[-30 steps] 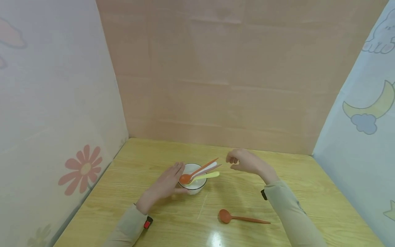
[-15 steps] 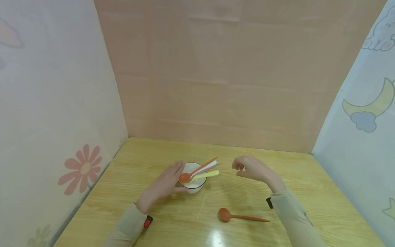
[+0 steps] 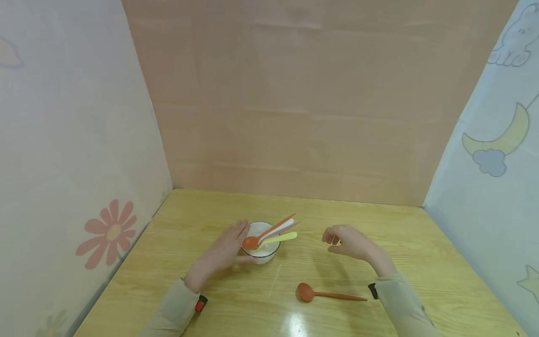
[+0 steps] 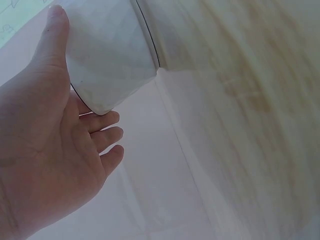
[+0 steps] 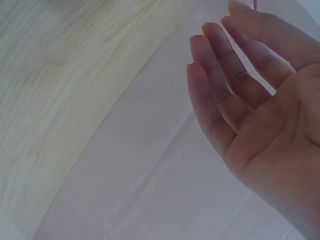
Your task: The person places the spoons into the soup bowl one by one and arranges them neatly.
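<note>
A white bowl (image 3: 261, 260) with a dark rim stands on the table, holding several utensils. Among them are an orange spoon (image 3: 251, 242) and white (image 3: 285, 225), pink (image 3: 292, 227) and yellow handles (image 3: 288, 236), all leaning out over the right rim. My left hand (image 3: 225, 248) holds the bowl from its left side, thumb at the near wall and fingers at the far side. In the left wrist view the thumb and fingers bracket the bowl's wall (image 4: 112, 55). Right of the bowl, my right hand (image 3: 349, 241) hovers with loosely bent fingers and nothing in it.
A brown-orange spoon (image 3: 305, 292) lies on the wooden table (image 3: 236, 309) nearer to me, its handle pointing right. A tan backdrop (image 3: 286, 103) rises behind the table. Printed white panels stand at the left (image 3: 76, 140) and right (image 3: 484, 196).
My right hand has moved away from the utensil handles, to the right and closer to me. The left hand has stayed at the bowl, and the utensils lie as before.
</note>
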Tool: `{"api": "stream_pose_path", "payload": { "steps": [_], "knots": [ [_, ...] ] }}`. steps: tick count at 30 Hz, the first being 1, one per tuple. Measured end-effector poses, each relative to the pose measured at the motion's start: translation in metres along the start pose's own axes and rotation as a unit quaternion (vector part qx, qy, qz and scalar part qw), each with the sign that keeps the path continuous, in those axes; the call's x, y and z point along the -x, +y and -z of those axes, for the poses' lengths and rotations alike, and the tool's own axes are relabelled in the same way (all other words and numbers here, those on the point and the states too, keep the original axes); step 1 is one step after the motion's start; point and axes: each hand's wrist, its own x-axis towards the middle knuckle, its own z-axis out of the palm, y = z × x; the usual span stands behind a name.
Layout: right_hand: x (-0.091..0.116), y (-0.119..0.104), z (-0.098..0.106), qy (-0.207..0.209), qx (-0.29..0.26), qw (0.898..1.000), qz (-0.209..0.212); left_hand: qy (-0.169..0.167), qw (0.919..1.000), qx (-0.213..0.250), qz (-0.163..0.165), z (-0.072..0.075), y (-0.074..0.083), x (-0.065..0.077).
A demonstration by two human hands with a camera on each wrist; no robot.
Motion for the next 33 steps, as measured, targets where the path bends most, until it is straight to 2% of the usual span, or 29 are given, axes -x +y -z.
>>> {"api": "stream_pose_path", "payload": {
  "steps": [8,18,27,33],
  "knots": [
    [0.017,0.005,-0.007,0.007,-0.021,1.0,-0.005,0.014,0.9999,-0.001,-0.009,0.001,0.001,0.0],
    [0.037,0.015,-0.021,0.001,-0.055,0.998,-0.03,0.001,1.0,0.006,0.003,0.003,0.002,0.0],
    [0.05,0.019,-0.03,-0.002,-0.065,0.998,-0.025,-0.003,1.0,0.006,0.005,0.002,0.002,0.0],
    [0.057,0.022,-0.036,-0.004,-0.091,0.996,-0.005,-0.001,1.0,0.002,0.004,0.002,0.002,0.0]
  ]
}}
